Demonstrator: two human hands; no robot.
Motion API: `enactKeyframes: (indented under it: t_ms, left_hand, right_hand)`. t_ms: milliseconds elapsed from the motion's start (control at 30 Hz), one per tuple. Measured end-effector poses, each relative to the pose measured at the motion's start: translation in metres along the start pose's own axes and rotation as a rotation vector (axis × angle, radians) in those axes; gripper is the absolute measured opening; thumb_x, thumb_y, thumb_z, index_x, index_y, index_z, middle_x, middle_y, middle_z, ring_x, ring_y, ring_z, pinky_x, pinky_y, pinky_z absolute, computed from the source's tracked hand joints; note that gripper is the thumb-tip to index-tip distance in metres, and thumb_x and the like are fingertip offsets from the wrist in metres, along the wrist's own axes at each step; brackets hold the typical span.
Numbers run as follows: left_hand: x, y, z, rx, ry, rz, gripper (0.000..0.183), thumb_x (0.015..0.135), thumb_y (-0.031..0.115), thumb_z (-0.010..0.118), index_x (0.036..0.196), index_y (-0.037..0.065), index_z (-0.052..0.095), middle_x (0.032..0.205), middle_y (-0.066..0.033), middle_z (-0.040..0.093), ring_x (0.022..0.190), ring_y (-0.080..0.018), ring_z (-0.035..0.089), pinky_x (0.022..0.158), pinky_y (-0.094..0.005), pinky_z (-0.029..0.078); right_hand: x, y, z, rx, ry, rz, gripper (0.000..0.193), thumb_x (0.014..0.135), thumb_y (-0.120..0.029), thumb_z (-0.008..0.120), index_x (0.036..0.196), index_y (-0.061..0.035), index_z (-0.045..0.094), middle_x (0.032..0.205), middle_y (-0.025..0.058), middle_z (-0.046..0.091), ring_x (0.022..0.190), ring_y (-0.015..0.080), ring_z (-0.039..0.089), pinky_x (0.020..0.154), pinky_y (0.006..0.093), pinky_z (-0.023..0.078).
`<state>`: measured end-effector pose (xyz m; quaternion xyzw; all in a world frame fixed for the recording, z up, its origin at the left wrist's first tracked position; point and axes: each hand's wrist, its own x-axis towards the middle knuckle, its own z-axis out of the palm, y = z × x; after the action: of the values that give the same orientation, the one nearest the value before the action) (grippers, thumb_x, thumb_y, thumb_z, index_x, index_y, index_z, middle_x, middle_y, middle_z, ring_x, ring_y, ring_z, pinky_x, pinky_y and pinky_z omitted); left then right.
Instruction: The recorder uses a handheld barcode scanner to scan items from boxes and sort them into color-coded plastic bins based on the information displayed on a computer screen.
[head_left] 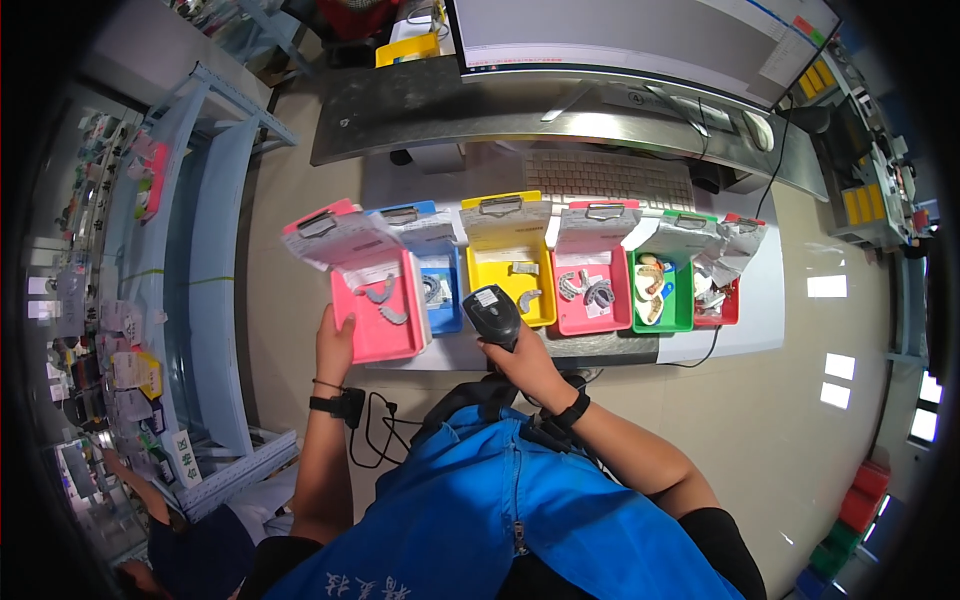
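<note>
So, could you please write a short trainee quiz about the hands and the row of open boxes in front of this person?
1. Which hand holds the black handheld scanner?

2. True or false: in the row, the green box stands between the blue box and the yellow box.

3. Pick one. The left hand grips the side of:
A) the yellow box
B) the pink end box
C) the blue box

Key:
1. The right hand.
2. False; it stands between the other pink box and the red box.
3. B.
</note>
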<state>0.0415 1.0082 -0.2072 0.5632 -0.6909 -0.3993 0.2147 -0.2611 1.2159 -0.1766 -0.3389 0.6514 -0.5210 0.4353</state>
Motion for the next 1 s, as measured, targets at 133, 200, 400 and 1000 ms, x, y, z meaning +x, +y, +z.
enactKeyframes:
  t_ms: [133, 200, 400, 1000]
  left_hand:
    - [0.029, -0.004, 0.047, 0.092, -0.040, 0.092, 0.027, 0.105, 0.014, 0.062, 0.126, -0.004, 0.058, 0.119, -0.0270, 0.070, 0.112, -0.0435, 0.068, 0.097, -0.0454, 0.052]
    - [0.040, -0.014, 0.067, 0.330, -0.010, 0.188, 0.033, 0.101, 0.011, 0.065, 0.128, -0.007, 0.057, 0.126, -0.0321, 0.066, 0.118, -0.0490, 0.063, 0.100, -0.0500, 0.051]
    - [0.047, -0.034, 0.084, 0.247, -0.006, 0.127, 0.039, 0.095, 0.009, 0.071, 0.131, -0.005, 0.063, 0.121, -0.0281, 0.073, 0.112, -0.0458, 0.070, 0.096, -0.0483, 0.055]
    - [0.012, 0.007, 0.095, 0.271, 0.200, 0.041, 0.034, 0.091, -0.001, 0.063, 0.125, -0.003, 0.060, 0.115, -0.0267, 0.073, 0.110, -0.0453, 0.071, 0.097, -0.0468, 0.055]
  right_hand:
    - [-0.011, 0.009, -0.045, -0.027, -0.014, 0.199, 0.036, 0.093, -0.017, 0.080, 0.123, -0.0023, 0.067, 0.093, 0.0088, 0.072, 0.080, 0.0163, 0.067, 0.073, 0.0335, 0.052]
    - [-0.026, 0.016, -0.072, -0.027, 0.075, 0.230, 0.041, 0.091, -0.017, 0.082, 0.125, -0.0018, 0.067, 0.106, 0.0154, 0.077, 0.096, 0.0250, 0.074, 0.088, 0.0381, 0.056]
    - [-0.088, 0.054, -0.166, -0.177, 0.478, 0.206, 0.042, 0.086, -0.013, 0.082, 0.124, -0.0016, 0.067, 0.111, 0.0194, 0.076, 0.104, 0.0331, 0.074, 0.090, 0.0411, 0.056]
    - [-0.048, 0.203, -0.546, -0.665, 1.049, 0.288, 0.032, 0.084, -0.017, 0.077, 0.107, 0.0038, 0.067, 0.090, 0.0227, 0.074, 0.081, 0.0384, 0.074, 0.074, 0.0471, 0.059]
